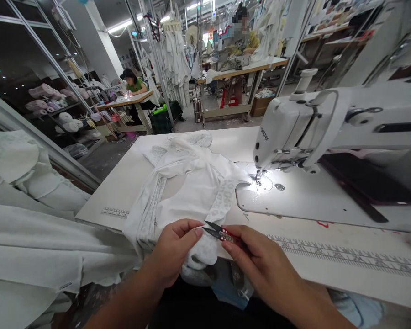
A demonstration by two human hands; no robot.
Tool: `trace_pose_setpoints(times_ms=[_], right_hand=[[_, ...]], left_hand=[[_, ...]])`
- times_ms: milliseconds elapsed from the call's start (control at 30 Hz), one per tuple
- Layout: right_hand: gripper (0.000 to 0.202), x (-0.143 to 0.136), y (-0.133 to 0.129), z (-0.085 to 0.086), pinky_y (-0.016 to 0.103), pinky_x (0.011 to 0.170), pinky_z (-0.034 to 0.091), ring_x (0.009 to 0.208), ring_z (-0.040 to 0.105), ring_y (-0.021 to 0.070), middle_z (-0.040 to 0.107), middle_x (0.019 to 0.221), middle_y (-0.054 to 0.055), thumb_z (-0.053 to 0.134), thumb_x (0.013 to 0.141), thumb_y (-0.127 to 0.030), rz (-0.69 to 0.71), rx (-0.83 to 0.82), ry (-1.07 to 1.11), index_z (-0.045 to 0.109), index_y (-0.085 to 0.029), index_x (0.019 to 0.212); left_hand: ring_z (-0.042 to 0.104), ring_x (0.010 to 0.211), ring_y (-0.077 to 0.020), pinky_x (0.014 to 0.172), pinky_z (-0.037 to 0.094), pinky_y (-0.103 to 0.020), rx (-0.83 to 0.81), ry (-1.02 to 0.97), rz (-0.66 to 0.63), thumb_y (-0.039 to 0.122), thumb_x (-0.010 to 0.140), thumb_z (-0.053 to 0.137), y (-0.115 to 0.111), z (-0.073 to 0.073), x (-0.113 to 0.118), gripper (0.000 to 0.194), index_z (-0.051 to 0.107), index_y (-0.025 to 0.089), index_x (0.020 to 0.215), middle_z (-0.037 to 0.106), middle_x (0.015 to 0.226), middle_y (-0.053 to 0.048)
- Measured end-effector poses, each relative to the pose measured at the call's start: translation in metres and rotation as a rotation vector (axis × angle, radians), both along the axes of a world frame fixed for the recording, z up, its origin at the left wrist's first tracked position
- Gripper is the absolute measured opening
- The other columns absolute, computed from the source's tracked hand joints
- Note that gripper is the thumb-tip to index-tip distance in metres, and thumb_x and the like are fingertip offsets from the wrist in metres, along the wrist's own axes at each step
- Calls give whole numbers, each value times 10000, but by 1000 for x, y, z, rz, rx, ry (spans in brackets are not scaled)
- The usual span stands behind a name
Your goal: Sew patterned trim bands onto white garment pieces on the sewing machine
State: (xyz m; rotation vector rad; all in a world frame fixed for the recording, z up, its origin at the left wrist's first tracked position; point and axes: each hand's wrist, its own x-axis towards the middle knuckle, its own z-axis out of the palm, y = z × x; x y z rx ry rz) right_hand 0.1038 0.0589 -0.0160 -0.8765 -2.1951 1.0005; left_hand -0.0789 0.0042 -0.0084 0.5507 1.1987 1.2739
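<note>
Right fingers (240,231): mine, wrapped round one pair of thread snips (222,233); black pointed metal blades, slightly parted, red grip, coil spring. Blade tips sit just beside my left thumb.

Left fingers (187,225): mine, pinched narrow on the near edge of a white garment (195,192); soft matt cloth, rumpled, pale grey spotted bands, spread ahead of my fingers on a smooth white desk (113,189).

Ahead and right of my fingers: sewing machine (284,128), glossy white casing, lettered "brother", needle area lit.

Right of my fingers: printed measuring scale (329,253), ruled strokes, figures too blurred to read.

Left of my fingers: cloth pile (30,242), off-white, folded; one small dark label (65,286), illegible.
</note>
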Motion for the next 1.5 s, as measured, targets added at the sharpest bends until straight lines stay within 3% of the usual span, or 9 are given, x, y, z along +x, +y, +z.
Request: trace_pose_setpoints(times_ms=[567, 733, 833, 900, 1067, 1167, 1267, 1367, 1500], right_hand=[[158, -3, 0, -8, 267, 623, 480, 700, 617, 143, 653, 789, -7, 433, 971, -291, -28, 142, 36, 582, -241, 982], [272, 39, 28, -12, 324, 643, 507, 781, 666, 219, 713, 910, 46, 477, 917, -453, -334, 154, -142, 634, -254, 1018], [357, 89, 61, -8, 363, 579, 471, 716, 661, 270, 721, 901, 110, 467, 909, -481, -683, 105, -515, 645, -210, 1058], [406, 118, 80, -6, 381, 590, 452, 758, 651, 300, 709, 878, 161, 400, 946, -433, -739, 204, -716, 656, -144, 1070], [404, 148, 97, -14, 487, 907, 389, 1077, 550, 370, 652, 1111, 238, 409, 950, -296, -680, 471, -820, 653, -29, 1129], [444, 139, 87, -21, 586, 920, 346, 1184, 446, 431, 559, 1268, 264, 357, 965, -303, -704, 503, -760, 614, -27, 1199], [375, 115, 60, -25, 570, 862, 407, 1088, 520, 392, 625, 1159, 219, 379, 953, -314, -613, 516, -655, 649, -101, 1101], [242, 81, 28, -25, 310, 706, 506, 828, 618, 201, 669, 895, 67, 425, 948, -354, -342, 447, -534, 626, -219, 939], [71, 39, 7, -21, 300, 566, 459, 665, 573, 187, 594, 778, 44, 518, 892, -265, -217, 228, -331, 524, -201, 862]], left_hand=[[558, 657, -108, 626, 441, -212, 30, 164, -70, 343, 756, 740, -1, -1, -2, 253, 723, 133, 896, 677, 739, -23], [594, 689, -122, 625, 462, -211, 33, 290, -89, 328, 820, 667, 1, 4, -6, 236, 732, 153, 964, 697, 803, -45], [636, 762, -151, 696, 505, -238, 310, 534, -418, 278, 829, 656, 8, 10, -5, 186, 751, 161, 938, 699, 853, -68], [655, 839, -174, 777, 527, -267, 548, 682, -671, 244, 839, 646, 20, 12, -1, 163, 758, 161, 923, 705, 893, -87], [530, 1218, -235, 1036, 437, -417, 767, 1112, -622, 225, 934, 504, 67, -1, 17, 271, 674, 147, 1130, 642, 1227, -133], [309, 1403, -278, 1128, 225, -607, 688, 1325, -828, 260, 959, 468, 88, -8, 27, 329, 568, 192, 1266, 462, 1449, -97], [231, 1432, -301, 1082, 118, -720, 606, 1458, -917, 267, 953, 491, 103, -8, 32, 338, 528, 234, 1287, 410, 1487, -81], [297, 1402, -295, 1089, 168, -683, 667, 1490, -890, 289, 908, 578, 117, -8, 30, 222, 621, 238, 1120, 510, 1403, -85], [340, 1362, -283, 1128, 149, -604, 868, 1518, -886, 309, 892, 595, 128, -9, 24, 116, 656, 212, 874, 566, 1313, -71]])
